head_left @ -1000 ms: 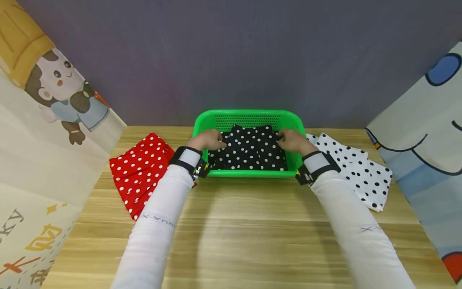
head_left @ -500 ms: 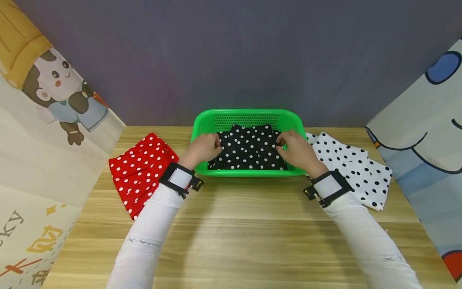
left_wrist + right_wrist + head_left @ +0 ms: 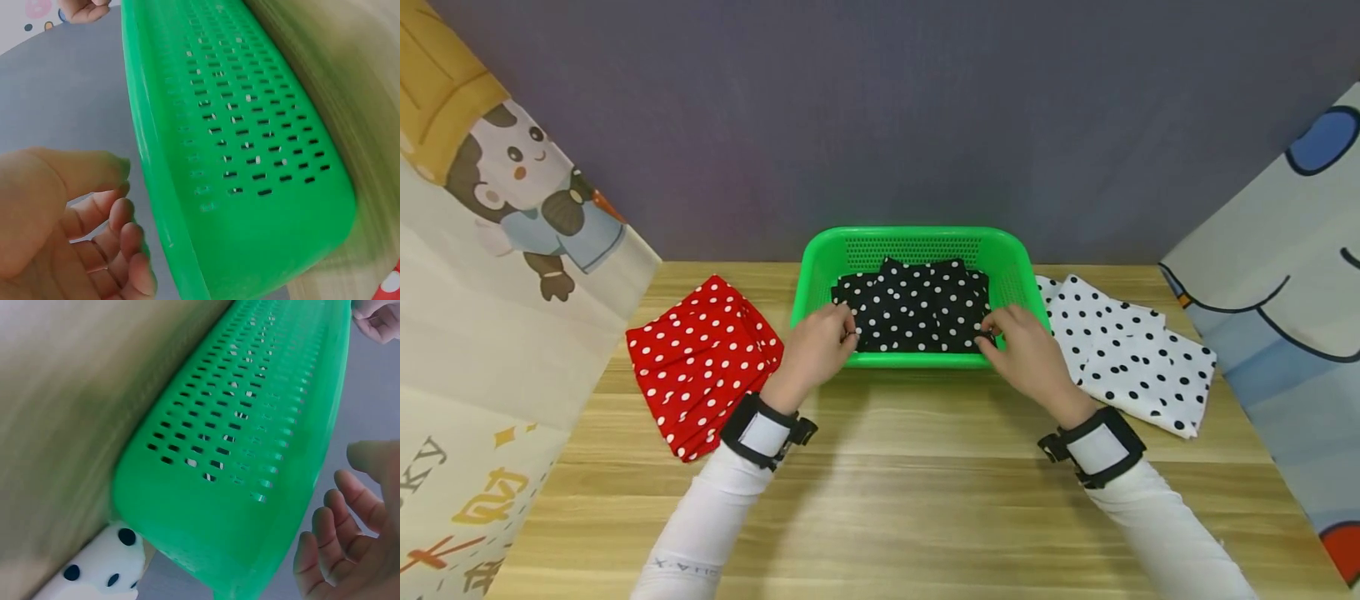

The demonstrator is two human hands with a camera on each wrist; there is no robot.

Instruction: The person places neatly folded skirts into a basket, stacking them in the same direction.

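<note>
A black cloth with white dots (image 3: 921,307) lies folded inside a green plastic basket (image 3: 917,360) in the head view. At the basket's near left corner is my left hand (image 3: 816,346), fingers loosely curled. My right hand (image 3: 1028,352) is over the near right corner, thumb and fingers bent towards the cloth's edge. In the left wrist view the left hand (image 3: 40,219) has its fingertips beside the basket rim with nothing in them. The right wrist view shows the right hand (image 3: 369,540) with a gap between thumb and fingers, also holding nothing.
A red cloth with white dots (image 3: 700,367) lies left of the basket on the wooden table (image 3: 917,492). To the right lie folded white cloths with black dots (image 3: 1138,358). A dark grey wall (image 3: 910,125) stands behind the basket, with printed panels at both sides.
Both hands have drawn back towards the person, from the cloth's sides to the basket's near corners. The black cloth and the basket have stayed in place.
</note>
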